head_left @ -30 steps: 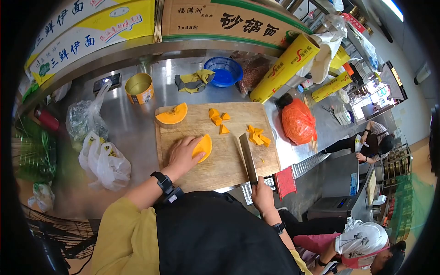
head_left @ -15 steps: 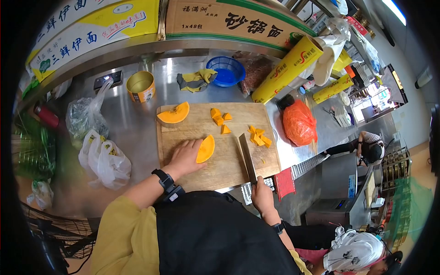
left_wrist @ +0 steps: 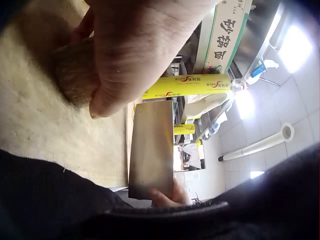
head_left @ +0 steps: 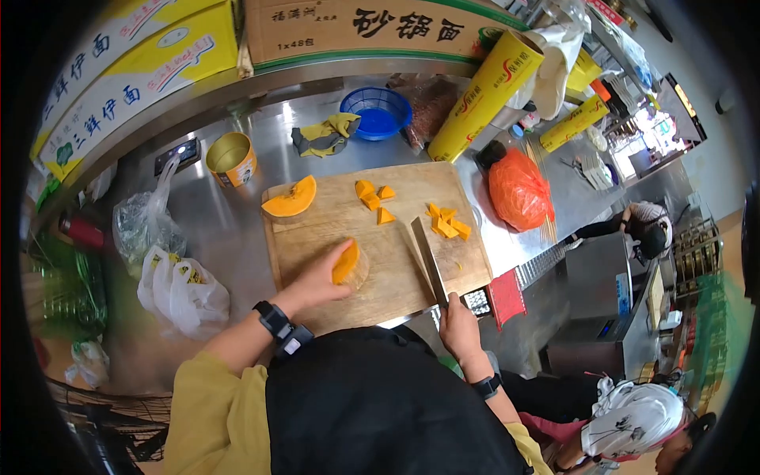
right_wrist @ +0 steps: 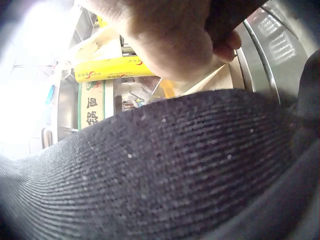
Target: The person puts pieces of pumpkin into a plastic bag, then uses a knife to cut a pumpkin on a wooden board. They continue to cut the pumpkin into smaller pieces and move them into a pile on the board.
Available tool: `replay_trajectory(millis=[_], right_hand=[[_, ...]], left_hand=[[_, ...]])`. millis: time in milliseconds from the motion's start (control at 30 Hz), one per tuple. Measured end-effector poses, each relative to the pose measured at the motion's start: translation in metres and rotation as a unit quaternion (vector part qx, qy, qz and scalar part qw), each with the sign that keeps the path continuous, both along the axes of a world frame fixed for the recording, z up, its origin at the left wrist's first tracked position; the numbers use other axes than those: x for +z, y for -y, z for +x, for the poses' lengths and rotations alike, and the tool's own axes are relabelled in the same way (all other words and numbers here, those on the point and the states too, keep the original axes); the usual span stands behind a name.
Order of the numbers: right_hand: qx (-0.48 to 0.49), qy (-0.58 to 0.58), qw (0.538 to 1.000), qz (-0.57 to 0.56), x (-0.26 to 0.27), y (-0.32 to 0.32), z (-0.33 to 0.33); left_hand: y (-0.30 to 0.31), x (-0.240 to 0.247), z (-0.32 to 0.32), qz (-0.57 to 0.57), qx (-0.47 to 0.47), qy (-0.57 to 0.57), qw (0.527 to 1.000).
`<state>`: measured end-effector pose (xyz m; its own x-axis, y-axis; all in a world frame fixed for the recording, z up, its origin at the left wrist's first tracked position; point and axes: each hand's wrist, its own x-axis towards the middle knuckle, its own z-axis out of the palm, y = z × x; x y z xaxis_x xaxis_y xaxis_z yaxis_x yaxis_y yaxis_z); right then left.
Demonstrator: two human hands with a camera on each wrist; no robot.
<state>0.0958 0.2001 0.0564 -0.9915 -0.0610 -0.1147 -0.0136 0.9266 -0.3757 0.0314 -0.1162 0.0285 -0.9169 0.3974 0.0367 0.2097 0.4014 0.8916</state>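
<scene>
My left hand [head_left: 317, 279] grips a pumpkin piece [head_left: 345, 261] on the left part of the wooden cutting board [head_left: 388, 277]. Its orange flesh faces my palm side, and its rough rind [left_wrist: 75, 70] shows in the left wrist view. In my right hand [head_left: 461, 328] is the handle of a cleaver [head_left: 430, 261], the blade upright over the board's right half, apart from the pumpkin piece. A pumpkin wedge [head_left: 290, 199] lies at the board's far left corner. Small pumpkin chunks [head_left: 368, 195] sit at the far middle, with more cut pieces [head_left: 447, 223] right of the blade.
Behind the board are a blue basket [head_left: 376, 115], grey-yellow gloves [head_left: 324, 136] and an open tin [head_left: 231, 161]. Plastic bags [head_left: 182, 293] lie left. An orange-red bag [head_left: 520, 190] and a yellow cling-film box [head_left: 487, 95] stand right. Two people are at the right.
My left hand has turned the pumpkin piece, so its rind now faces right and the cut face toward my hand. The cleaver stays about where it was over the board.
</scene>
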Motion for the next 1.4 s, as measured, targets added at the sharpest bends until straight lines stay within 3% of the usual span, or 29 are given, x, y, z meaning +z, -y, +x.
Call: replay_trajectory(millis=[33, 67, 100, 200, 300, 400, 433, 533, 633, 833, 933, 967, 1067, 1167, 1267, 1367, 1400], right_hand=[[-0.006, 0.001, 1.000, -0.002, 0.001, 0.001, 0.001], [-0.010, 0.002, 1.000, -0.004, 0.003, 0.002, 0.001], [-0.018, 0.008, 1.000, -0.008, 0.003, 0.000, 0.000], [-0.022, 0.011, 0.999, -0.026, 0.005, -0.001, 0.000], [-0.011, -0.002, 1.000, -0.019, 0.002, -0.006, -0.003], [0.002, 0.009, 1.000, -0.022, 0.005, -0.007, -0.007], [0.005, 0.020, 1.000, -0.019, 0.007, -0.007, -0.008], [0.024, 0.040, 0.999, -0.009, 0.007, -0.010, -0.013], [0.036, 0.059, 0.998, -0.010, 0.014, -0.010, -0.022], [0.050, 0.078, 0.995, -0.037, 0.017, -0.011, -0.041], [0.041, 0.091, 0.994, -0.053, 0.020, -0.009, -0.045], [0.041, 0.093, 0.993, -0.059, 0.020, -0.010, -0.045], [0.041, 0.102, 0.991, -0.073, 0.021, -0.014, -0.049], [0.045, 0.110, 0.988, -0.095, 0.020, -0.026, -0.049], [0.039, 0.108, 0.987, -0.115, 0.030, -0.030, -0.045], [0.037, 0.124, 0.982, -0.136, 0.046, -0.027, -0.041], [0.037, 0.132, 0.980, -0.144, 0.050, -0.024, -0.041]], left_hand=[[0.005, -0.001, 0.000, 0.113, -0.018, 0.134, 0.984], [0.010, -0.001, -0.001, 0.222, -0.032, 0.265, 0.938], [0.012, 0.002, -0.003, 0.323, -0.042, 0.389, 0.862], [0.018, 0.002, -0.007, 0.298, -0.032, 0.466, 0.833], [0.017, -0.003, -0.011, 0.209, 0.086, 0.422, 0.878], [0.007, 0.001, -0.004, 0.067, 0.233, 0.293, 0.925], [0.013, -0.011, -0.004, -0.067, 0.194, 0.102, 0.973], [0.002, 0.009, 0.004, -0.230, 0.179, -0.042, 0.956], [0.000, 0.029, -0.003, -0.289, 0.114, -0.017, 0.950], [0.004, 0.010, -0.026, -0.243, 0.060, -0.015, 0.968], [0.004, 0.022, -0.024, -0.171, -0.036, -0.100, 0.979], [0.007, 0.024, -0.023, -0.201, -0.065, -0.103, 0.972], [0.011, 0.024, -0.028, -0.164, -0.068, 0.030, 0.984], [0.009, -0.002, -0.040, -0.017, -0.019, 0.162, 0.986], [-0.001, 0.005, -0.044, -0.130, 0.024, 0.102, 0.986], [-0.004, 0.019, -0.044, -0.233, 0.032, -0.128, 0.963], [-0.002, 0.021, -0.043, -0.233, -0.010, -0.163, 0.959]])
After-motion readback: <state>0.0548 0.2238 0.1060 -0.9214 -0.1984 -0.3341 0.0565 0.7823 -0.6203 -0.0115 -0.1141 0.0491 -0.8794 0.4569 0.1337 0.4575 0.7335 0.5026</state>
